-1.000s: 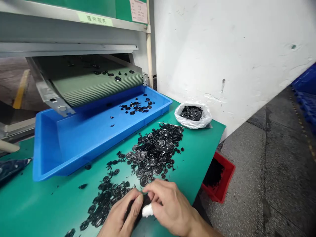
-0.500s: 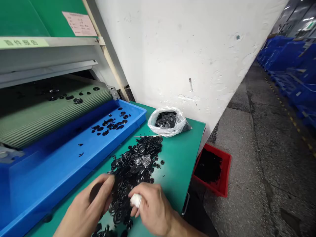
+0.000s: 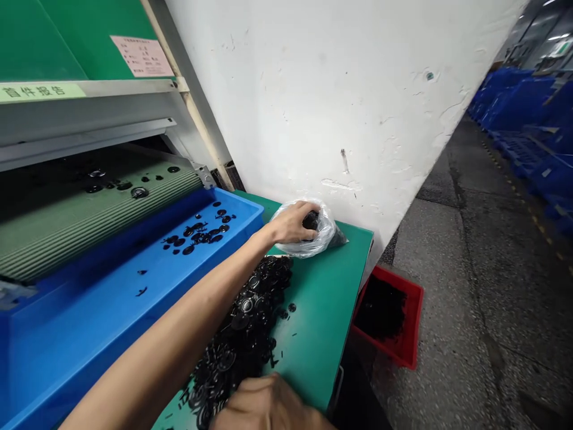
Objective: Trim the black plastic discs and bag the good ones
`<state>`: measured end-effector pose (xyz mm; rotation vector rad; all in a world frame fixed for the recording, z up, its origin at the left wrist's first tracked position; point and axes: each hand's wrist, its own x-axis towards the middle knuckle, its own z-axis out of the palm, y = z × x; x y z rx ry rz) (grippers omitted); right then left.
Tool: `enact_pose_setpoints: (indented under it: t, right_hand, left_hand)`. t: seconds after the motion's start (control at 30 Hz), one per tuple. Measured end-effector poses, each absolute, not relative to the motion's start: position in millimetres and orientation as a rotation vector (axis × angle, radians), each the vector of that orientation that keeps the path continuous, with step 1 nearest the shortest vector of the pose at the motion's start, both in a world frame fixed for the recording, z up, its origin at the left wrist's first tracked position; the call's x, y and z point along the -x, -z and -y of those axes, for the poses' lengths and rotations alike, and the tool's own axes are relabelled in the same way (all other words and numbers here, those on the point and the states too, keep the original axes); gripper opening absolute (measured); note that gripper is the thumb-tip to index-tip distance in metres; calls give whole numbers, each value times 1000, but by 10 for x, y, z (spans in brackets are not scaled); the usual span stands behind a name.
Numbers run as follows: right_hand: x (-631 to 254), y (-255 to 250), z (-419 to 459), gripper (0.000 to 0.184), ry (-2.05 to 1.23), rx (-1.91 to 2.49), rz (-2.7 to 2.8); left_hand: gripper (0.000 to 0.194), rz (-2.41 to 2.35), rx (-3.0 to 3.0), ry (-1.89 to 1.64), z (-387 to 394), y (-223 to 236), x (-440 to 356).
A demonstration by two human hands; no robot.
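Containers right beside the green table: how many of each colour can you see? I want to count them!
blue plastic tray: 1
clear plastic bag: 1
red crate: 1
Total: 3

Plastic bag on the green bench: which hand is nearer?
Left. The left hand is at the mouth of the plastic bag; the right hand is farther, at the black parts pile.

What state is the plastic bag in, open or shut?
Open: the plastic bag gapes at its mouth, where the left hand meets black parts inside.
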<state>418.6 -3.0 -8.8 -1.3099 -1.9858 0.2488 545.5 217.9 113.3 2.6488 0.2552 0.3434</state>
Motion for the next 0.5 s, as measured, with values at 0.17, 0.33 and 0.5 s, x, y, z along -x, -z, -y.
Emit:
enact_pose_setpoints:
  t: [0.17, 0.33, 0.5]
  right_hand:
    - [-4244, 33, 121, 23, -174, 1196, 2058]
    - [-4117, -35, 179, 24, -309, 1094, 2181]
    - [-4175, -141, 144, 32, -333, 1184, 1999]
  left_hand:
    - [19, -423, -2504, -518, -2104, -1222, -5139]
    - [41, -719, -2323, -724, -1888, -1231, -4203]
    - [27, -1092, -2170, -825, -1402, -1134, -2973]
